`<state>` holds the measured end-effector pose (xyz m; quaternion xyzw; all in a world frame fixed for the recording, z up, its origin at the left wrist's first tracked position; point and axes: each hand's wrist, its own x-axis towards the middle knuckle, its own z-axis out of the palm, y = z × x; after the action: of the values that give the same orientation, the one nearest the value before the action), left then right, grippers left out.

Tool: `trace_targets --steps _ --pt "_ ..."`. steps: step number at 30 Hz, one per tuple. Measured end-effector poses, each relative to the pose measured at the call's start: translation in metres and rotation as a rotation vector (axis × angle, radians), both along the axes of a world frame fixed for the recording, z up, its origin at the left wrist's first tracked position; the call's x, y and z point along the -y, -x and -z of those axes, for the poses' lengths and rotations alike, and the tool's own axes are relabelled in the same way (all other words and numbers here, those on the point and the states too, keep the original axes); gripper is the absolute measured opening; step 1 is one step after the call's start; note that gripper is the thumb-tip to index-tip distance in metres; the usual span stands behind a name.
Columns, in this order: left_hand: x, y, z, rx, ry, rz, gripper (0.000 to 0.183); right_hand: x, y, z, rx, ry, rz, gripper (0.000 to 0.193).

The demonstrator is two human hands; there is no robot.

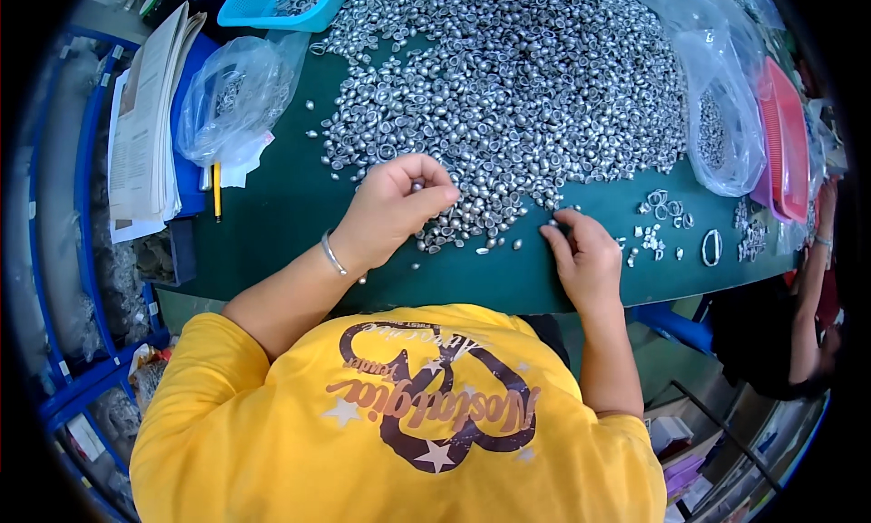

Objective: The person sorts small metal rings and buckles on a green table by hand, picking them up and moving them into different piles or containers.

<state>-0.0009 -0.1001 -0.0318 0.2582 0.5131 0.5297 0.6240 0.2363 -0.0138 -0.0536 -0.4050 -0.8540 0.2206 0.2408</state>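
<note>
Head view: our left hand (pixel 399 205) is curled, pinching one small silver cap (pixel 416 186) at the near edge of the big cap heap (pixel 508 87), while our right hand (pixel 585 255) lies fingers-down on loose caps beside it, gripping nothing we can see. We judge little done: a few odd pieces (pixel 667 219) lie apart at right, and almost the whole heap remains.

Blue basket (pixel 272 1), paper stack (pixel 145 124), yellow pencil (pixel 217 192), red basket (pixel 787 137).

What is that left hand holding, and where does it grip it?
The left hand pinches one small silvery metal piece between thumb and fingertips, above the big pile of metal pieces. Which part of the piece it grips is too small to tell.
</note>
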Motion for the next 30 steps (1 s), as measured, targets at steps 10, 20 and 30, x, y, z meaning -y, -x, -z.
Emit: trace_targets --steps 10,20,30 --pt "-0.001 -0.020 0.014 -1.223 -0.525 0.327 0.010 0.009 -0.002 -0.008 -0.311 0.544 -0.085 0.005" --pt "-0.002 -0.019 0.003 -0.987 -0.375 0.315 0.003 0.014 -0.005 -0.003 -0.648 1.222 -0.053 0.005" --pt "0.001 -0.008 0.002 0.544 0.217 -0.017 0.012 0.020 0.035 -0.006 -0.003 0.082 -0.276 0.009"
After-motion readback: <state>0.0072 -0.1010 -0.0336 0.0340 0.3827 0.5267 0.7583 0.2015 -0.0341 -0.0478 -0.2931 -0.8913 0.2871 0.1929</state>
